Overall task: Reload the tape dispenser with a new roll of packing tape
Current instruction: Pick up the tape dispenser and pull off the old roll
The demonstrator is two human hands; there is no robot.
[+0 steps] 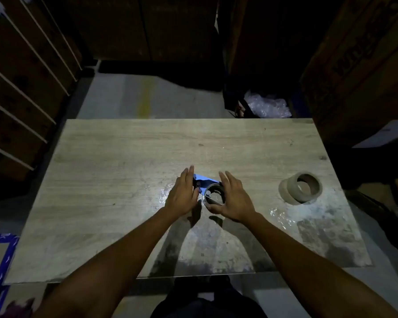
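A tape dispenser [205, 180] with a blue-lit plate lies at the middle of the wooden table [124, 157]. A thin, nearly used-up tape ring [213, 196] sits on its spindle. My left hand [182, 196] rests on the dispenser's left side, thumb against it, fingers stretched out. My right hand [233, 200] curls around the ring's right side, thumb at its near rim. A full brown roll of packing tape [301, 188] lies flat on the table, far right, apart from both hands.
Dark cardboard boxes [359, 65] stand behind and to the right of the table. Crumpled clear plastic [267, 105] lies on the floor beyond the far edge. Shelving [21, 88] runs along the left. Shiny plastic scraps [283, 216] stick to the table's right part.
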